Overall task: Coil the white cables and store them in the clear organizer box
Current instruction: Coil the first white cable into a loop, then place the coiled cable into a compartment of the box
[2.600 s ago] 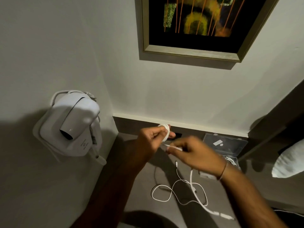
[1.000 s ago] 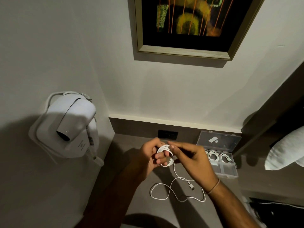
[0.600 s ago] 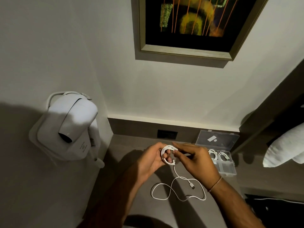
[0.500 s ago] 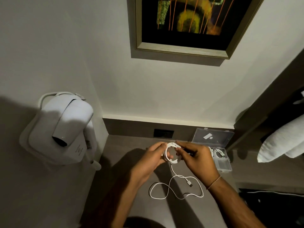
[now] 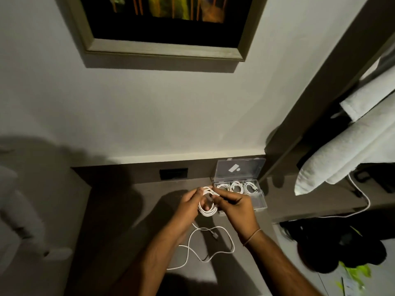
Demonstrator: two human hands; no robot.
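Observation:
A white cable coil [image 5: 207, 207] hangs between both hands above the dark counter. My left hand [image 5: 188, 205] grips its left side, with fingers through the loop. My right hand [image 5: 236, 207] pinches the coil's top right. The uncoiled tail [image 5: 210, 242] trails down in loose loops on the counter. The clear organizer box [image 5: 261, 202] stands open just right of my hands, lid propped against the wall. Three coiled white cables [image 5: 236, 186] lie in its back compartments.
A dark wall socket [image 5: 173, 174] sits in the counter's back panel. White rolled towels [image 5: 350, 144] lie on a shelf at the right, with another white cord [image 5: 363, 195] hanging below them. A framed picture [image 5: 164, 28] hangs above. A blurred white hair dryer [image 5: 12, 201] is at the left edge.
The view has swung right and down, pushing the hair dryer to the left edge. More cable is wound onto the coil, and the loose tail on the counter is shorter.

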